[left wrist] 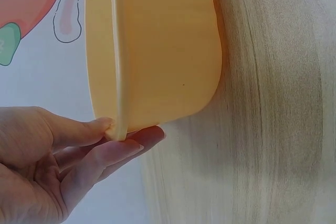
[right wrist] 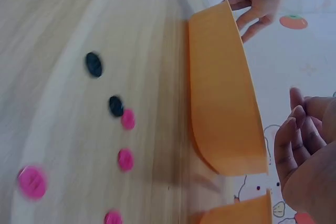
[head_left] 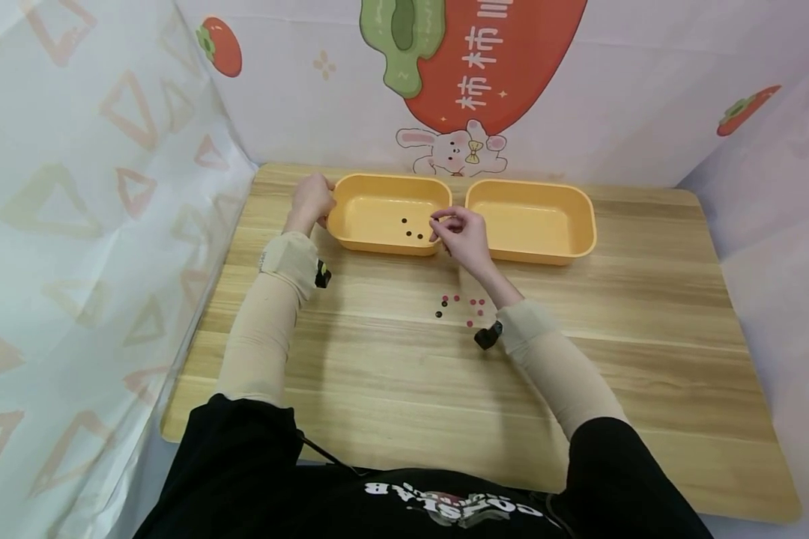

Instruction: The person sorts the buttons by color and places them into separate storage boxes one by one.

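Note:
My left hand (head_left: 312, 201) grips the left end of the left yellow bin (head_left: 357, 243), thumb on the rim and fingers beneath it, as the left wrist view shows. Over that bin's right end, my right hand (head_left: 465, 236) has thumb and fingertips pinched together, with a small dark speck at them that looks like a black button. Inside the bin lie a few black buttons (head_left: 408, 233). On the table in front are two more black buttons (right wrist: 94, 64) and several pink buttons (right wrist: 125, 159). In the right wrist view the pinched fingertips hide what they hold.
A second yellow bin (head_left: 580, 251) stands just right of the first, with a narrow gap between. Both sit near the back edge of the wooden table (head_left: 391, 374). Behind them hangs a printed cloth (head_left: 297, 112).

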Available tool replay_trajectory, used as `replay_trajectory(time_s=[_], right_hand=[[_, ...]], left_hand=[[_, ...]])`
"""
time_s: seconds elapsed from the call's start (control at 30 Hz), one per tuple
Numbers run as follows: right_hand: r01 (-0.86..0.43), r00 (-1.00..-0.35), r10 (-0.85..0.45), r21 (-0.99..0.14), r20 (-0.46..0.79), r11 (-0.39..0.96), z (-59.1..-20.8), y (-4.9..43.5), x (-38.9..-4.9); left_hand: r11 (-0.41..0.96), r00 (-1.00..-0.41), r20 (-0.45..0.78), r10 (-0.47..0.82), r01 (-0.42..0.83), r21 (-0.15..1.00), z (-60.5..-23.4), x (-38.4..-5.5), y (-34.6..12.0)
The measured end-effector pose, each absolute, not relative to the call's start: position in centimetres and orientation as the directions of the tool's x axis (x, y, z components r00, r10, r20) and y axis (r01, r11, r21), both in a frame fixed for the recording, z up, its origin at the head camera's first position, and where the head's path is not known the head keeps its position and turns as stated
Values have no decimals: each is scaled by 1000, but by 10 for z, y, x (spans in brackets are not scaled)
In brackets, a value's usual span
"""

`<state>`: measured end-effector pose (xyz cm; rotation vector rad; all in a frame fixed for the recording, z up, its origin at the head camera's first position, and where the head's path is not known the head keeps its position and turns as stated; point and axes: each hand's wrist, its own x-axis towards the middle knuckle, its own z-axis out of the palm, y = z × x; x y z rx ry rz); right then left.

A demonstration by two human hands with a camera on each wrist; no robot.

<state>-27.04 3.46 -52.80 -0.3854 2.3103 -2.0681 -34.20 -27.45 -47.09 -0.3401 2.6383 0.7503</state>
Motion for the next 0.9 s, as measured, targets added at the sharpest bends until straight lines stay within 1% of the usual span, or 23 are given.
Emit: replay_trajectory(time_s=[0.1,0.23,0.3,0.47,0.53,0.63,0.9], right_hand=[[-147,-973,-191,-987,131,69,-528,22,-281],[-151,-972,-195,-986,135,70,-527,6,-290],[-145,-972,-196,-985,125,92,-528,1,-294],[-77,-983,-179,-983,47,164,-528,-7,-300],[-55,-986,-167,-983,26,173,-527,-9,-301],[-38,-988,-155,-987,13,157,-524,-14,-302],[-1,-985,-170,-998,-8,56,-524,-25,-308]], left_hand=[[840,-904,-409,-124,-315,441,-472,-342,-275],[850,-911,-395,-123,-302,431,-472,-343,-275],[851,-912,-390,-129,-304,429,-471,-343,-275],[852,-905,-400,-144,-319,416,-471,-342,-274],[853,-902,-405,-149,-325,409,-471,-342,-273],[855,-902,-402,-156,-327,403,-470,-343,-271],[857,-902,-401,-163,-330,394,-471,-344,-270]])
